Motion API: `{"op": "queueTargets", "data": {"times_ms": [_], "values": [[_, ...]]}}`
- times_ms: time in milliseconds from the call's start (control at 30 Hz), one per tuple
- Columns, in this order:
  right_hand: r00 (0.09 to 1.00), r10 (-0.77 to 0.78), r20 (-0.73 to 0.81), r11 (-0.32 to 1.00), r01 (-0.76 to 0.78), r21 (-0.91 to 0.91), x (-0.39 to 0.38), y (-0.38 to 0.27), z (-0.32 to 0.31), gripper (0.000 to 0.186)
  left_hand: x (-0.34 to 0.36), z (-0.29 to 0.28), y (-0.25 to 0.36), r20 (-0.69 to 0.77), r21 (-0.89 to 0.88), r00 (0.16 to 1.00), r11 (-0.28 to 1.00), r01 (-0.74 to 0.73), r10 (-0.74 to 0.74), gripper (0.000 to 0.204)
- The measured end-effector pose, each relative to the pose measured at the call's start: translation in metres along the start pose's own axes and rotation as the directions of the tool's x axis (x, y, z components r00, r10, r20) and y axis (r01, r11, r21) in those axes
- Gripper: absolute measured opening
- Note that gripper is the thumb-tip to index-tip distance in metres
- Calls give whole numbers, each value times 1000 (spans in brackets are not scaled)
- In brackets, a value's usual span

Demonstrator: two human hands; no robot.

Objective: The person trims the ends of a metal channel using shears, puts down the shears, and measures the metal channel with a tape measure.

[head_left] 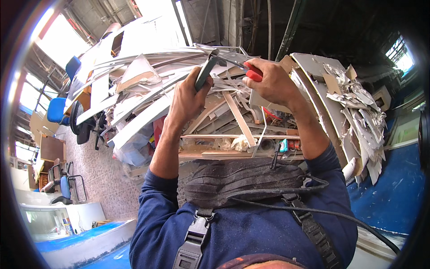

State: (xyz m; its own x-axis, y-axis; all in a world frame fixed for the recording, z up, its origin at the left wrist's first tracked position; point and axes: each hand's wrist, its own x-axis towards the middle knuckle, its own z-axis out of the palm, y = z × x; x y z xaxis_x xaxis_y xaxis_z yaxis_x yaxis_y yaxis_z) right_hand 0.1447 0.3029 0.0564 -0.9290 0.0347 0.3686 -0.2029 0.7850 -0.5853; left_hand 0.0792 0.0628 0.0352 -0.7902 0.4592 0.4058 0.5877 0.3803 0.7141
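My left hand (186,96) is closed around a long dark green tool (206,72), tilted up and to the right, with a dark metal head at its upper end. I cannot make out its exact kind. My right hand (271,80) grips a red-handled tool (254,75) with a thin metal shaft. That shaft points left and meets, or passes close to, the green tool's head. Both hands are raised over a heap of scrap strips and boards (233,112). My fingers hide part of each handle.
Torn white panels (354,103) are stacked on the right. A blue chair (56,110) and a black office chair base stand at the left on a patterned floor (101,172). A teal-and-red tool (284,144) lies near my chest. A black cable (345,217) crosses my body.
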Motion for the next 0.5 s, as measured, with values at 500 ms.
{"op": "queueTargets", "data": {"times_ms": [500], "values": [[941, -103, -324, 995, 101, -23, -34, 16, 50, 34, -5, -4, -6, -100, 427, 972, 892, -150, 212, 37]]}}
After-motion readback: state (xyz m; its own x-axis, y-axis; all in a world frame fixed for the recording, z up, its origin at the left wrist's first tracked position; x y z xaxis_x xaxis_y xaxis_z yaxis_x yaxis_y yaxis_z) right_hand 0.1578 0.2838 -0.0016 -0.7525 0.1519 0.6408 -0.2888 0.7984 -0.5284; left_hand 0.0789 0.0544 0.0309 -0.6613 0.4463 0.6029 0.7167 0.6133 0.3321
